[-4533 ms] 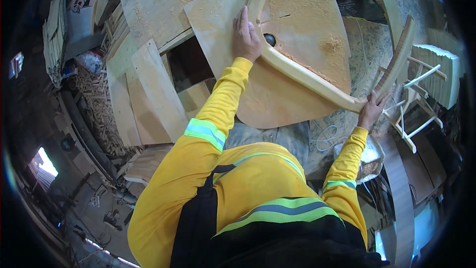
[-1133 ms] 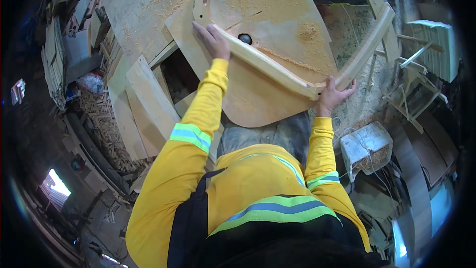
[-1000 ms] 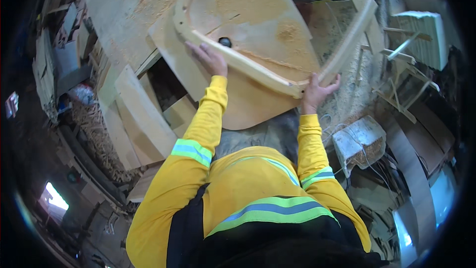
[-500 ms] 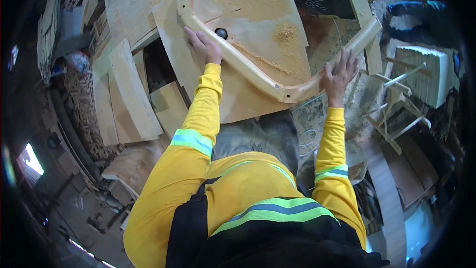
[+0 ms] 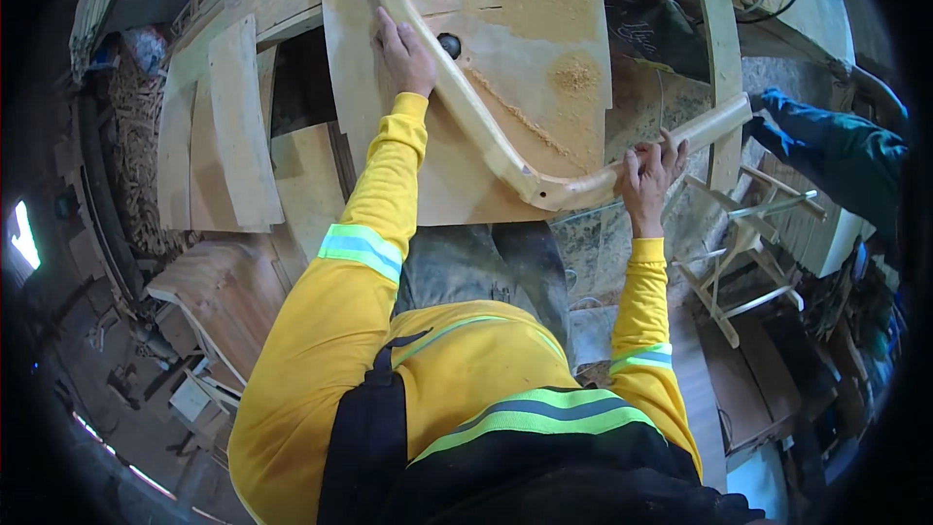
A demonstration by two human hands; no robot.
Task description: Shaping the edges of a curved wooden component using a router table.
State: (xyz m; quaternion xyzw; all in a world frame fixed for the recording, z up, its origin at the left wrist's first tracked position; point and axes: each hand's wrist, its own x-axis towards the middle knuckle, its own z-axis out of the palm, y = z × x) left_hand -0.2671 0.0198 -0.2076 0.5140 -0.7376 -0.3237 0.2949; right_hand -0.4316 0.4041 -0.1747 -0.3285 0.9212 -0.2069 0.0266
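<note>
A pale curved wooden frame (image 5: 486,131) with dark holes at its bends lies across a plywood work surface (image 5: 447,204). Its inner edge runs close against a dark round spindle-like part (image 5: 449,46) standing in the board; whether they touch, I cannot tell. My left hand (image 5: 406,56) rests along the outer side of the long bar, fingers stretched out. At the right bar, my right hand (image 5: 651,183) has its fingers bent over the near edge, gripping the wood. The frame's far end runs out of view at the top.
Sawdust (image 5: 573,73) is scattered over the board. Loose planks (image 5: 238,126) lie at the left, near a heap of wood shavings (image 5: 136,146). A narrow board (image 5: 717,49) passes beneath the frame's right end. A wooden stand (image 5: 748,233) and a person's blue-clothed leg (image 5: 816,131) are at the right.
The frame's bend has shifted left over the board and its right end has swung nearer to me. My right hand's fingers, spread before, are now bent. The person's leg shows more. The view has shifted.
</note>
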